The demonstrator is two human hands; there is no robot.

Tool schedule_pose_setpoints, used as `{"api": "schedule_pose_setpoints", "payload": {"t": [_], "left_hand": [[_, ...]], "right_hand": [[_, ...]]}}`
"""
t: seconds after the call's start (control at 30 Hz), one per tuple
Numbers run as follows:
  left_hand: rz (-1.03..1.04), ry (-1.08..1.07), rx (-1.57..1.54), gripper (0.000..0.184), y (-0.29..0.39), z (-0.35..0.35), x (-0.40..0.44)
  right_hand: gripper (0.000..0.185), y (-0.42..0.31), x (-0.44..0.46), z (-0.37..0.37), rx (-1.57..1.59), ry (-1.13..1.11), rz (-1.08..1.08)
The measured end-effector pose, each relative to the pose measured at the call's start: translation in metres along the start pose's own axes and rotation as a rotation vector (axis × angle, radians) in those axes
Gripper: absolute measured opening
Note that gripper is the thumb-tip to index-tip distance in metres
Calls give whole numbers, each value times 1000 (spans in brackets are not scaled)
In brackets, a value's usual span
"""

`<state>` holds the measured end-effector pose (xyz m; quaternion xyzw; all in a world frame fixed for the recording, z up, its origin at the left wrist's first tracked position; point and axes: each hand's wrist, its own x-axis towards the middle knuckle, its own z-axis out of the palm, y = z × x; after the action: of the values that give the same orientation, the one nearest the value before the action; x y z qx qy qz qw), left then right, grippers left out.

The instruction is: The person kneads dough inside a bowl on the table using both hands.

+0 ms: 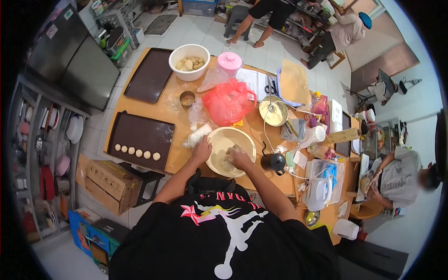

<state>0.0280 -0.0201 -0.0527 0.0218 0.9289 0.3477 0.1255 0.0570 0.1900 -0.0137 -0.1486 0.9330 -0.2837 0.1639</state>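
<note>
A cream bowl (214, 163) stands at the near edge of the wooden table. My left hand (202, 150) grips its left rim. Inside it, my right hand (238, 158) is closed on pale, sticky dough (227, 165), with its fingertips partly hidden. On a dark tray (142, 132) to the left, several small dough balls (132, 150) lie in a row near the front edge. Beyond my hands is a red plastic bag (228, 102). A white tub (188, 77) at the back holds more dough pieces (190, 63).
A second dark tray (149, 75) lies at the back left. Right of the bowl are a black pitcher (273, 162), a metal bowl of cream-coloured mixture (274, 113) with a cable across it, and a clear box. Other people are at the back and far right.
</note>
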Motion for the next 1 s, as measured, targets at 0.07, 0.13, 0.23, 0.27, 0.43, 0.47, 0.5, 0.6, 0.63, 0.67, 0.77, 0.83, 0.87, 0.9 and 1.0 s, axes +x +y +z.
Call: {"api": "schedule_pose_setpoints", "payload": {"t": [0.07,0.13,0.23,0.27,0.43,0.47,0.5,0.6,0.63,0.67,0.77,0.83,0.87,0.9,1.0], "left_hand": [[-13,0,-13,36,-4,3,0],[-13,-4,-15,36,-4,3,1],[-7,-9,-22,35,4,-5,-2],[0,-10,-35,35,8,-10,-4],[-51,-39,-21,36,4,-3,-1],[-46,-37,-19,36,2,-1,-1],[-39,-36,-16,37,1,0,-2],[-36,-22,-11,36,1,1,-2],[-35,-18,-7,36,2,1,-2],[-34,-12,-5,35,3,0,-3],[-36,-27,4,33,6,-4,-5],[-26,-32,7,32,4,-5,-2],[-17,-31,6,32,1,-2,-2],[-6,-29,5,32,0,-1,-2],[-47,-68,9,33,2,-3,-1]], "right_hand": [[19,-5,-13,-9,-131,-71,-68],[17,1,-28,-4,-176,-102,-67],[16,10,-45,5,-211,-165,-107],[15,10,-46,7,-191,-167,-100],[14,-4,-37,24,-252,-281,-26],[14,-5,-33,30,-257,-238,-12],[14,-5,-29,38,-261,-194,2],[14,-8,-17,55,-247,-121,36],[15,-10,-13,59,-239,-108,45],[14,-13,-9,63,-235,-83,73],[15,-9,-1,84,-182,19,152],[16,-5,4,89,-94,127,203],[15,-3,7,92,-37,118,283],[15,-1,14,93,20,110,362],[17,16,31,103,470,-4,638]]}}
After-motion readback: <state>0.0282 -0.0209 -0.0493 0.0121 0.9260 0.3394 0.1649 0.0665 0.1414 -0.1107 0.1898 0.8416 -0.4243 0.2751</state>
